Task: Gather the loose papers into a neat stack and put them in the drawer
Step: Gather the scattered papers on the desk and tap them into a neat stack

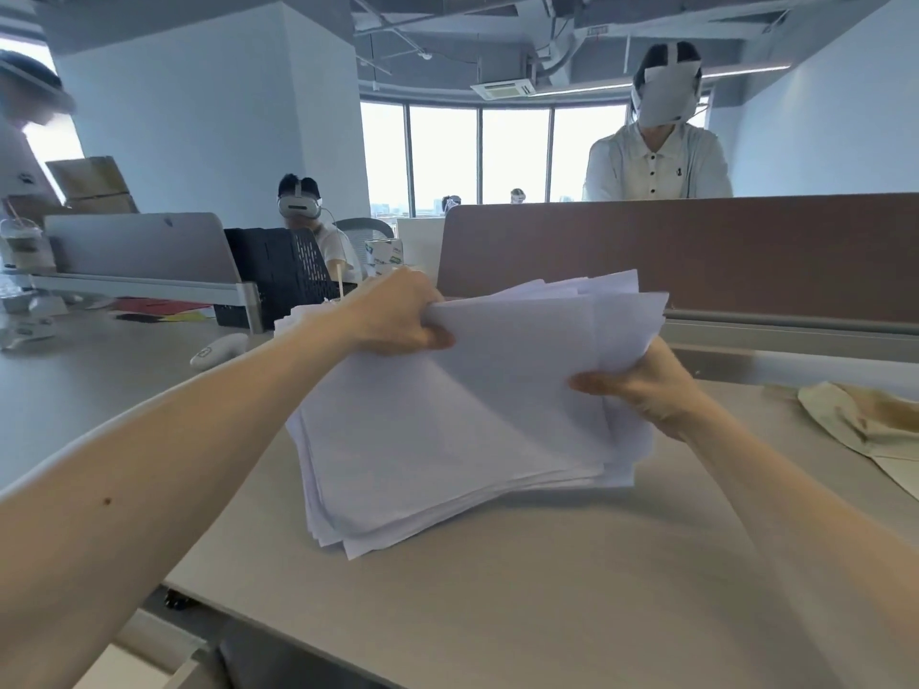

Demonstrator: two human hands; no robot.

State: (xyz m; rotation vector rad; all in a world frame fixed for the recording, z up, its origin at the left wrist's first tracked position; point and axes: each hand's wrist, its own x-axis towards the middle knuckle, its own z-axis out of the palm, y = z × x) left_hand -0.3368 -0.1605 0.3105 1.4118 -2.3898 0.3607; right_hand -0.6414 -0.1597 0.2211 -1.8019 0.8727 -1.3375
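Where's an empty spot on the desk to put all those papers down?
The biggest bare patch of desk runs from the papers to the near edge. The grey desk beside the white controller is bare too. The beige cloth crowds the right, and the partition closes the back.

1. A brown divider panel is running across the right middle of the frame.
2. A person in a white shirt is standing behind it, upper right.
3. Another person is sitting left of centre, wearing a headset.
4. A white controller is lying on the desk, middle left.
5. A beige cloth is lying crumpled at the right edge.
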